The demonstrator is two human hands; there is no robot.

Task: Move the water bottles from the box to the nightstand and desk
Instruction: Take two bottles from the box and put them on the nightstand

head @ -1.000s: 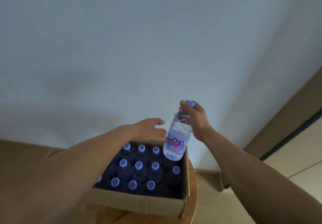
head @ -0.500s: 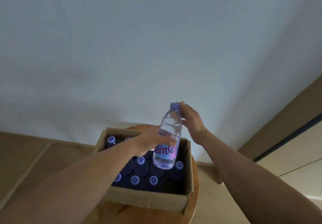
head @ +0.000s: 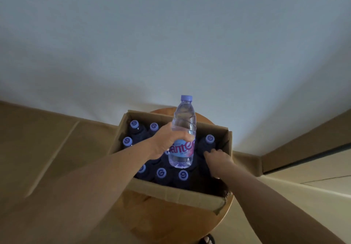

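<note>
**Held water bottle** [head: 184, 124]: one, clear, purple cap, upright, lifted clear above the middle of the box. The left hand [head: 167, 141] grips it, fingers wrapped round the body just above the label.

**Boxed bottles** [head: 161, 173]: still packed upright, caps showing in rows; the exact count is hidden by the arms.

**Corner bottle** [head: 208, 143]: stands against the box's right wall. The right hand [head: 218, 157] reaches down to it with fingertips on its shoulder. Whether the fingers have closed round it cannot be told.

**Box** [head: 176, 194]: open cardboard, its near right corner torn. It sits on the far part of the round wooden counter [head: 171, 221] and comes close to the counter's right edge.

**Nightstand, desk**: not in view.

**Risks, as judged:**
- A grip on the corner bottle's sloped shoulder may slip as it is drawn up.
- The tight packing may drag on it.
- A snag could pull the box toward the counter's right edge.
- The held bottle may knock caps if lowered.
</note>
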